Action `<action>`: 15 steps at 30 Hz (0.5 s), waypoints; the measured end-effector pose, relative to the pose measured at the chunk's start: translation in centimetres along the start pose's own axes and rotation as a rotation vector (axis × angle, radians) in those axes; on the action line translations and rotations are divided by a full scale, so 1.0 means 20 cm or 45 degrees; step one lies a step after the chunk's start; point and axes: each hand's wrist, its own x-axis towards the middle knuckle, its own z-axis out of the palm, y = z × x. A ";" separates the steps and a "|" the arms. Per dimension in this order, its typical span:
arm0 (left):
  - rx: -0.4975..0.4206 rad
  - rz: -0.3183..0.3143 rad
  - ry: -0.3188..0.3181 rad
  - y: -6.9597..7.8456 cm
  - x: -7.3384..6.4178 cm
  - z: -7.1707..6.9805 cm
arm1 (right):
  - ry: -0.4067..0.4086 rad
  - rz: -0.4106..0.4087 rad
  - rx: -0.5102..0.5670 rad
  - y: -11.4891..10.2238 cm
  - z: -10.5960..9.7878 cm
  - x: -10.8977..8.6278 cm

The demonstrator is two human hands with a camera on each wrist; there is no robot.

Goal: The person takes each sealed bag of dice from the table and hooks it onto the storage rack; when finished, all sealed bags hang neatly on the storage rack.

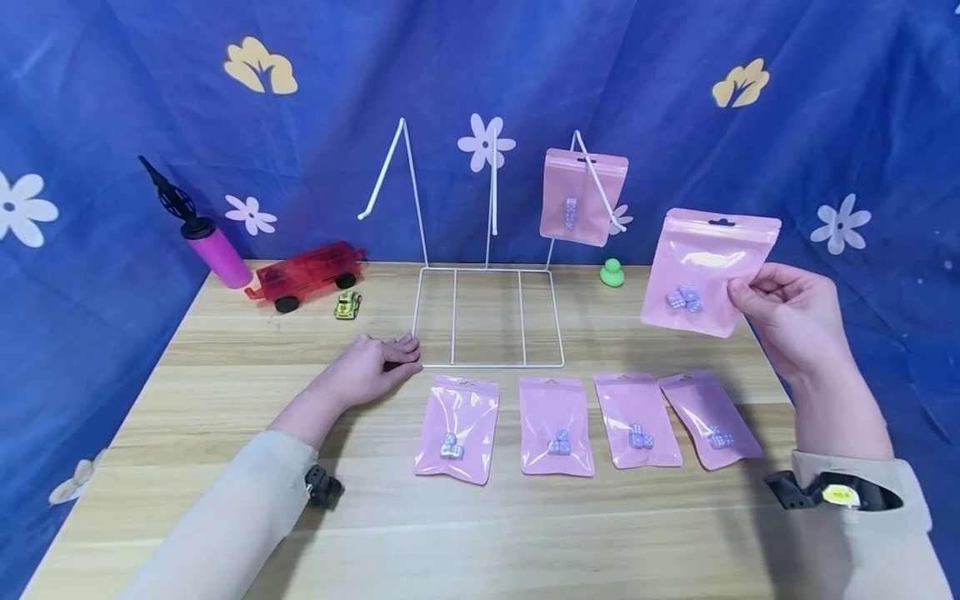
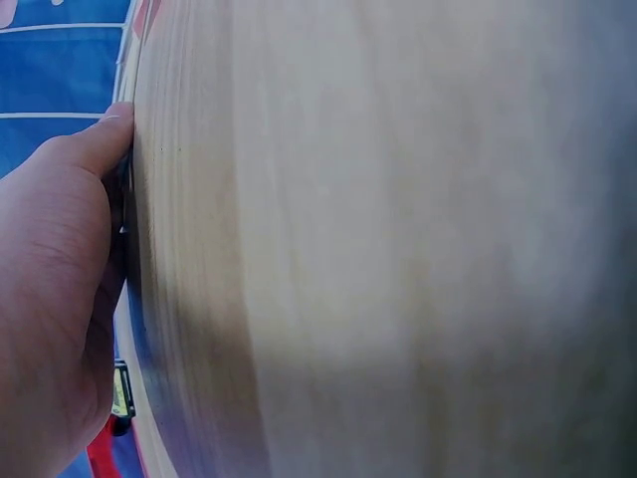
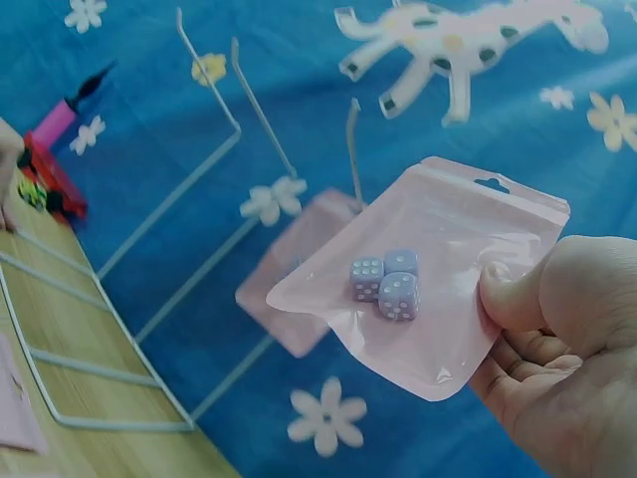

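My right hand (image 1: 802,312) pinches a pink zip bag (image 1: 705,250) by its side edge, thumb in front, holding it up above the table. Through its clear front show three light purple dice (image 3: 386,284). My left hand (image 1: 375,367) grips the front left corner of the white wire display rack (image 1: 487,365), thumb and fingers at the wire. Another pink bag (image 1: 555,175) with dice hangs from the rack's right hook (image 1: 600,185); the left hook (image 1: 382,171) and middle hook (image 1: 494,183) carry nothing.
Several pink bags of dice lie in a row before the rack, from the leftmost bag (image 1: 468,408) to the rightmost bag (image 1: 712,408). Back left are a magenta hand pump (image 1: 221,254), a red toy trailer (image 1: 311,271) and a yellow toy car (image 1: 347,305). A green duck (image 1: 612,272) sits back right.
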 end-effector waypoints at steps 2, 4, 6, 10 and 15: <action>-0.002 -0.003 -0.004 0.00 0.00 0.00 | -0.031 -0.018 0.043 -0.02 0.05 -0.02; -0.005 -0.004 -0.006 0.00 0.00 0.00 | -0.057 -0.039 0.070 -0.04 0.09 -0.04; -0.007 -0.006 -0.007 0.01 0.00 -0.01 | -0.077 -0.062 0.095 -0.05 0.14 -0.06; 0.000 -0.008 -0.007 0.01 0.00 -0.01 | -0.096 -0.110 0.093 -0.07 0.22 -0.08; 0.006 -0.002 -0.008 0.01 0.00 -0.01 | -0.145 -0.137 0.071 -0.08 0.32 -0.10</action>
